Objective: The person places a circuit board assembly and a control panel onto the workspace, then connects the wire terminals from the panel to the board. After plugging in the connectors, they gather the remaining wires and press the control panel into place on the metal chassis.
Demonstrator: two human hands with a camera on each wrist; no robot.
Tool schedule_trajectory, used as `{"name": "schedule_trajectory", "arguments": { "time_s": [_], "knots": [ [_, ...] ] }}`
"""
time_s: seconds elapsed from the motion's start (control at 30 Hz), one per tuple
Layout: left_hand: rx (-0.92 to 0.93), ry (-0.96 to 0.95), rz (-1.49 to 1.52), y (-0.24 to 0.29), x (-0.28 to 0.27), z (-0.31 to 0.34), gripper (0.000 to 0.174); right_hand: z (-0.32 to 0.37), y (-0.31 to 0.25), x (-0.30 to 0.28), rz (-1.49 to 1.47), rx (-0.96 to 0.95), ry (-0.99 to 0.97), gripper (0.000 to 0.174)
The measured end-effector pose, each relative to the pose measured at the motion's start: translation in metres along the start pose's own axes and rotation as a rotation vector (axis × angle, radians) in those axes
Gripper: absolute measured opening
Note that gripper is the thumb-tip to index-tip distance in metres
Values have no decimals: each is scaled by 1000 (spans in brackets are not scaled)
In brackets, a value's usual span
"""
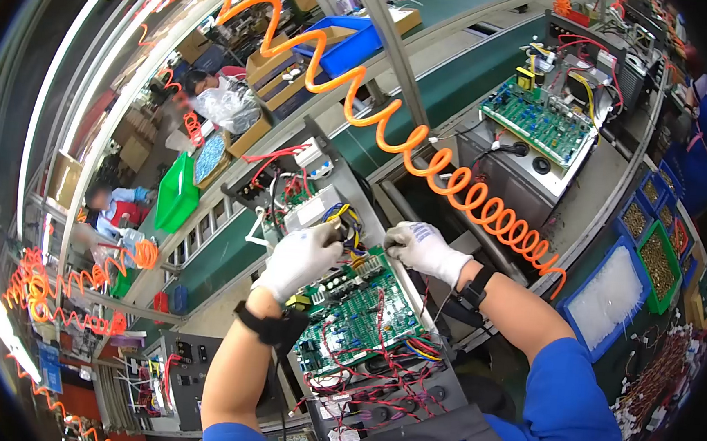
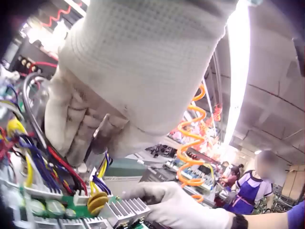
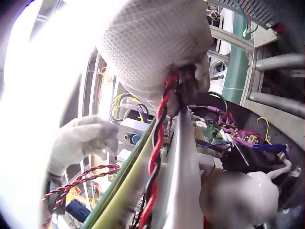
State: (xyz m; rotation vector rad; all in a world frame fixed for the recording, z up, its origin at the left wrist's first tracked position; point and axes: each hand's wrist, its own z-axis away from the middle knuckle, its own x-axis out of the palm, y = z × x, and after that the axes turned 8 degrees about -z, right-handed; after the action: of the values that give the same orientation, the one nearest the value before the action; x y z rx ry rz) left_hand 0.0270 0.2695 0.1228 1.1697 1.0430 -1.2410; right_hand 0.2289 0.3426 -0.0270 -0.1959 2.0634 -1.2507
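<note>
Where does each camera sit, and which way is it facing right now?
Head: above, looking down at the green circuit board; left hand, right hand and blue sleeves show.
Left wrist: behind the left hand, facing the heat sink.
Right wrist: behind the right hand, facing along the red-black twisted wire it holds.
Shared: each wrist view catches the opposite hand.

At the centre of the head view, the white-gloved left hand [image 1: 300,258] hides the yellow and blue wires [image 1: 352,223] under its fingertips, and its grip cannot be made out. At upper centre of the right wrist view, the end of the twisted red-and-black wire [image 3: 157,143] disappears under the pinching fingers of the white-gloved right hand [image 3: 157,47]. A blurred pale shape [image 3: 238,198] sits at lower right. The coiled orange air hose [image 1: 423,156] is cut off at the head view's top edge.
</note>
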Motion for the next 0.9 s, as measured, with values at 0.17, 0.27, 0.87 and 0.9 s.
{"name": "schedule_trajectory", "arguments": {
  "time_s": [0.17, 0.27, 0.87, 0.9],
  "knots": [
    [-126, -152, -70, -55, -5, 55, 28, -12, 3, -3, -46, 79, -123, 18],
    [-138, 7, 68, -53, 15, 64, 26, -16, 1, -5, -52, 84, -190, 19],
    [132, -40, 57, -18, 51, -23, 25, -1, 4, -27, -404, 186, -309, 20],
    [139, -48, 46, -18, 52, -25, 25, 1, 9, -27, -415, 186, -297, 20]
  ]
}}
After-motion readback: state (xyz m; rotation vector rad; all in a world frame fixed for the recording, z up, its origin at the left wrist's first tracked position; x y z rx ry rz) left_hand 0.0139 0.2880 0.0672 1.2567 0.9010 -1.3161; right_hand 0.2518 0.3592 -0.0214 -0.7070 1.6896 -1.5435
